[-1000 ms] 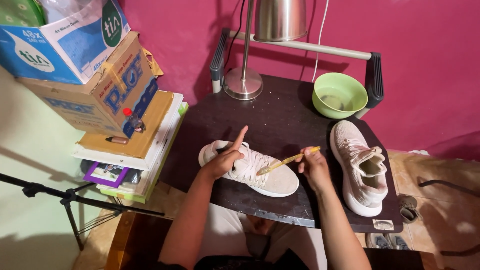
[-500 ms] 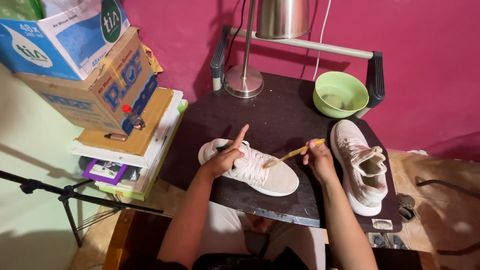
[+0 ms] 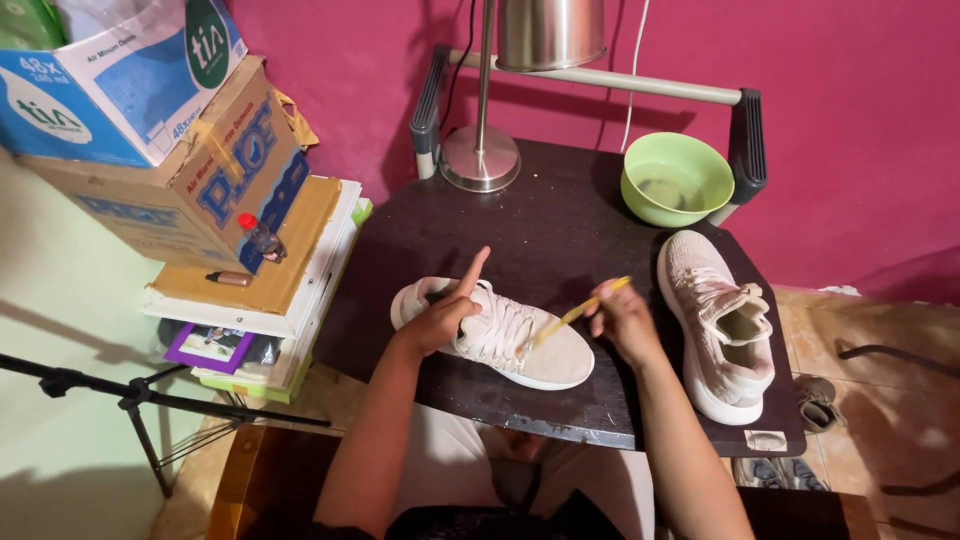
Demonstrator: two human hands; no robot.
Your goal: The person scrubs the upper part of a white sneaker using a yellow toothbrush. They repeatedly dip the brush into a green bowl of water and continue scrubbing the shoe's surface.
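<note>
- Cardboard first, far left: a stack of cartons (image 3: 150, 130) leans on a pile of flat boxes and books (image 3: 260, 300), with a small red-capped bottle (image 3: 262, 238) lying on top and a black tripod (image 3: 120, 395) down below.
- Moving in, the left hand (image 3: 440, 320) is clamped over the heel end of a pale sneaker (image 3: 500, 335), palm pressing it down, index finger pointing straight up and away from the shoe, the other fingers curled around the collar.
- That sneaker lies on the dark table (image 3: 540, 230) near its front edge, toe pointing right, laces up.
- Right at the laces, a thin yellow-handled brush (image 3: 580, 312) touches the shoe, its head at the lace area; the bristles are too small to make out.
- The right hand (image 3: 620, 320) is closed around the brush's handle, fingers pinched tight, the yellow end poking out past the knuckles.
- Behind, a metal lamp (image 3: 485, 150) stands on its round base at the back of the table.
- Further right, a green bowl (image 3: 677, 180) holding some liquid sits by the back corner.
- Last, a second pale sneaker (image 3: 715, 320) rests along the table's right edge, opening towards the person, well apart from both hands.
</note>
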